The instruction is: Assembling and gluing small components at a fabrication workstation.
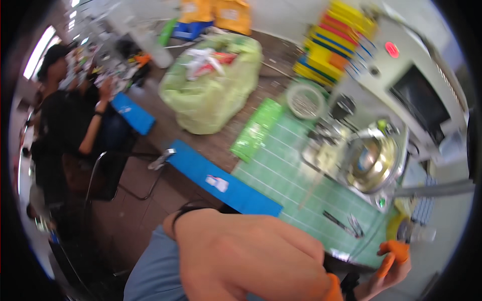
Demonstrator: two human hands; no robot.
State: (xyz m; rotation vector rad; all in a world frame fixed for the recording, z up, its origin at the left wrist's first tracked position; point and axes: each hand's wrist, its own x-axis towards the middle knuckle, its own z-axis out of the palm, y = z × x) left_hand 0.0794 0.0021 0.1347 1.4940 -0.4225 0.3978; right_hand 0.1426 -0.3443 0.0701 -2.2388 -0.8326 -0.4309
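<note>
My left hand (241, 256) fills the lower middle of the view, close to the camera, back facing up and fingers curled, with an orange cot on one fingertip (332, 290). My right hand (394, 266) is at the lower right with orange cots on its fingertips, beside the near edge of a green cutting mat (281, 175). A small dark thing (350, 283) sits between the two hands; the blur hides whether either hand grips it. Metal tweezers (341, 223) lie on the mat just above my right hand.
A shiny metal bowl (371, 160) sits on a grey machine with a dark screen (422, 100). A bulging green bag (216, 85), a green packet (256, 128), a round container (305, 100) and stacked coloured bins (336, 40) crowd the table. Another person (55, 115) sits left.
</note>
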